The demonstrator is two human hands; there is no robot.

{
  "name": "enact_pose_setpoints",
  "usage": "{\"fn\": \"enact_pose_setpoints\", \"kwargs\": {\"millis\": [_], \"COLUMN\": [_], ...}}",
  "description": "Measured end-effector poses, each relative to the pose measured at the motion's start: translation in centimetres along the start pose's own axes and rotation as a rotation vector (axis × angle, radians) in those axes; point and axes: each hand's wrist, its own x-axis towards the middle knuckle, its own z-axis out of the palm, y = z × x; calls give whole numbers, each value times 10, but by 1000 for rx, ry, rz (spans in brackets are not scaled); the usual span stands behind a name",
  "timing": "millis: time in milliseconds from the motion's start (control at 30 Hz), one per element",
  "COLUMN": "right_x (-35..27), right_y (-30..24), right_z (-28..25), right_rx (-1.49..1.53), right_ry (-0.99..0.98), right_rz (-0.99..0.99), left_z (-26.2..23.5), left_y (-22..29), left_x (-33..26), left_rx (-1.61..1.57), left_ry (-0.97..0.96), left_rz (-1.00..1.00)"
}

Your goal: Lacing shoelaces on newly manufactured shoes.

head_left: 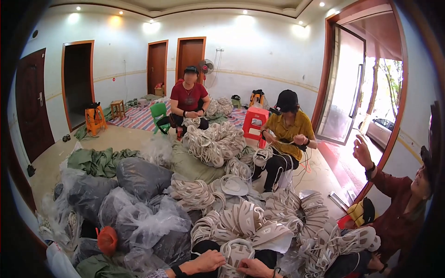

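A beige and white shoe upper [235,254] rests over my dark-trousered lap at the bottom of the head view. From its left side my left hand [209,261] grips it, fingers curled against the edge. My right hand [256,268] is closed at the upper's right side, its fingertips pinched at the edge; whether a lace is between them is too small to tell. Just beyond my hands lie rows of similar shoe uppers [234,221], nested into one another, with a loose light-coloured flat piece [276,237] on top.
Clear plastic bags of dark material [143,178] and an orange-red bag [107,241] crowd the left. Two people sit opposite, one in red [189,96], one in yellow [292,125], handling uppers. At right, a person in dark red [394,208] raises a hand beside the open doorway.
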Motion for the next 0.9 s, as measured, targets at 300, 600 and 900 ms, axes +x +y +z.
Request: {"fn": "enact_pose_setpoints", "kwargs": {"millis": [300, 600, 900], "right_x": [-6, -9, 43], "right_y": [3, -1, -65], "right_z": [9, 7, -93], "right_rx": [63, 66, 37], "right_ry": [88, 28, -57], "right_rz": [27, 44, 41], "left_z": [-19, 2, 1], "left_y": [11, 7, 4], "left_x": [-7, -24, -24], "left_rx": [77, -33, 55], "left_ry": [118, 135, 151], "left_rz": [-25, -68, -71]}}
